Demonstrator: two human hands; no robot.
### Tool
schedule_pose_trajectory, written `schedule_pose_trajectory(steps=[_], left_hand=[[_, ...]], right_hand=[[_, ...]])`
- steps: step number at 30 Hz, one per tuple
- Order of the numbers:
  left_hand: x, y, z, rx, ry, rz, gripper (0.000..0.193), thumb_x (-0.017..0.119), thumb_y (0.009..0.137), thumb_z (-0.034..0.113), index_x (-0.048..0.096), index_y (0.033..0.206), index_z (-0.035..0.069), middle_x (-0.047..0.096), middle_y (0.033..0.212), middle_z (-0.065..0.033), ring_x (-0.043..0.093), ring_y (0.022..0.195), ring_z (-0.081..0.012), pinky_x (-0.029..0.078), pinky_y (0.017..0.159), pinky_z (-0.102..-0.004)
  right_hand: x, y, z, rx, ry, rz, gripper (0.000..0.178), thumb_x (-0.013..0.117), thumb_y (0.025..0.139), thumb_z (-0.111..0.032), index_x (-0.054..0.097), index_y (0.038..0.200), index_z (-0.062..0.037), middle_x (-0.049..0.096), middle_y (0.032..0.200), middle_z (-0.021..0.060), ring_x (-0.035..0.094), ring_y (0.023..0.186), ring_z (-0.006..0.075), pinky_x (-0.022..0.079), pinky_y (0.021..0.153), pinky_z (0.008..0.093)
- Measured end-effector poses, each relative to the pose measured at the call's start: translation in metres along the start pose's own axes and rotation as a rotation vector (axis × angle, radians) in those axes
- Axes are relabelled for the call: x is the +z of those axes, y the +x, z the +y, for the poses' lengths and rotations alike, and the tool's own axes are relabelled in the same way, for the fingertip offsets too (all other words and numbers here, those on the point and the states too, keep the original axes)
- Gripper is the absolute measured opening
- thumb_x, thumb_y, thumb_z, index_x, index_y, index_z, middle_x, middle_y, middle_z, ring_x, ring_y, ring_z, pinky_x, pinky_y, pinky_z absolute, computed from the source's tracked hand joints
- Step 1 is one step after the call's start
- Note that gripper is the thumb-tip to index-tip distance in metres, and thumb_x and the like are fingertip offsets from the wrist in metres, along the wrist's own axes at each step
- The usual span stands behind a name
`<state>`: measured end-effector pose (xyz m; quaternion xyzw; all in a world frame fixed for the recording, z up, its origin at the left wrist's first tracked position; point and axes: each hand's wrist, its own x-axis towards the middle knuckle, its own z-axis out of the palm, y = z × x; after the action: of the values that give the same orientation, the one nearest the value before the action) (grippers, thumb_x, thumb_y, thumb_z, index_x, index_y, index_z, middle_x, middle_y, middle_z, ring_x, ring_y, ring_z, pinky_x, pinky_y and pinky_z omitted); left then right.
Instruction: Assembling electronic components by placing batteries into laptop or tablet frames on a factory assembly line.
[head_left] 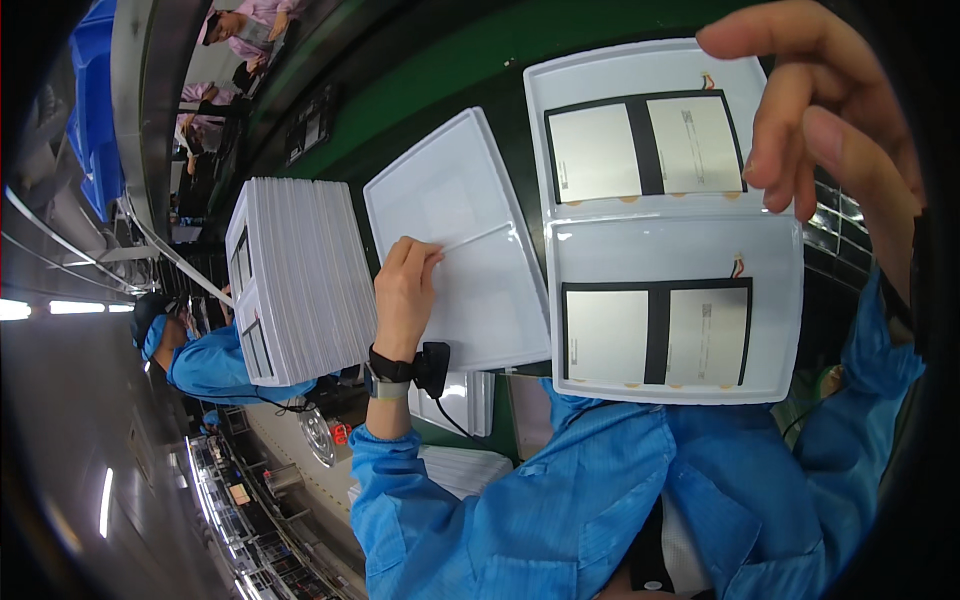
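Note:
My left hand, with a watch and a strapped black device at the wrist, is closed in a pinch on the middle ridge of a white plastic tray. That tray lies askew, with nothing visible in its compartments. To its right is a second white tray with two compartments. One flat silver battery pack lies in the far compartment, another battery pack in the near one. Each has a black middle band and short coloured wires. Above the right tray's far right corner hangs my right hand, fingers apart and holding nothing.
A tall stack of white trays stands at the left, with battery packs showing at its side. More white trays lie low near my left forearm. Beyond is a green surface. A co-worker in blue is at far left.

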<state>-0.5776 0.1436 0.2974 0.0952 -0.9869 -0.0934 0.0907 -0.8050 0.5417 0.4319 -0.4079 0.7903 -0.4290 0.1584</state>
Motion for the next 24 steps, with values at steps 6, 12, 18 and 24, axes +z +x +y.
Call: schedule_pose_trajectory(steps=[6,12,18,24], left_hand=[[-0.019,0.009,0.008,0.114,0.034,0.303,0.009,0.071,0.087,0.000,0.069,0.096,0.003,0.065,0.089,-0.0111,0.065,0.075,-0.0294,0.052,0.066,-0.0355],[-0.031,0.013,0.005,0.092,0.039,0.125,0.005,0.071,0.089,0.002,0.070,0.093,0.003,0.066,0.088,-0.0097,0.066,0.073,-0.0275,0.051,0.064,-0.0342],[-0.046,0.019,-0.002,0.093,0.065,0.094,0.007,0.071,0.087,-0.003,0.070,0.093,0.000,0.067,0.089,-0.0114,0.068,0.080,-0.0248,0.051,0.070,-0.0323],[-0.155,-0.014,0.020,0.155,0.118,0.554,0.009,0.059,0.095,0.002,0.064,0.102,0.001,0.068,0.092,-0.0136,0.067,0.077,-0.0232,0.053,0.071,-0.0318]], right_hand=[[-0.007,-0.002,0.005,-0.012,0.004,0.035,0.049,0.048,0.102,-0.037,0.058,0.131,0.0007,0.068,0.079,0.0042,0.068,0.073,0.0115,0.055,0.064,0.0233],[-0.007,0.000,0.009,-0.045,0.022,0.053,0.048,0.048,0.103,-0.036,0.059,0.130,0.0007,0.068,0.079,0.0042,0.068,0.074,0.0117,0.055,0.065,0.0235],[-0.004,-0.014,0.008,-0.052,0.022,0.095,0.046,0.049,0.103,-0.035,0.059,0.129,0.0008,0.069,0.080,0.0042,0.068,0.075,0.0118,0.055,0.066,0.0238],[0.004,-0.014,0.007,-0.071,0.033,0.117,0.045,0.049,0.103,-0.034,0.060,0.128,0.0008,0.069,0.080,0.0043,0.068,0.075,0.0120,0.055,0.066,0.0241]])
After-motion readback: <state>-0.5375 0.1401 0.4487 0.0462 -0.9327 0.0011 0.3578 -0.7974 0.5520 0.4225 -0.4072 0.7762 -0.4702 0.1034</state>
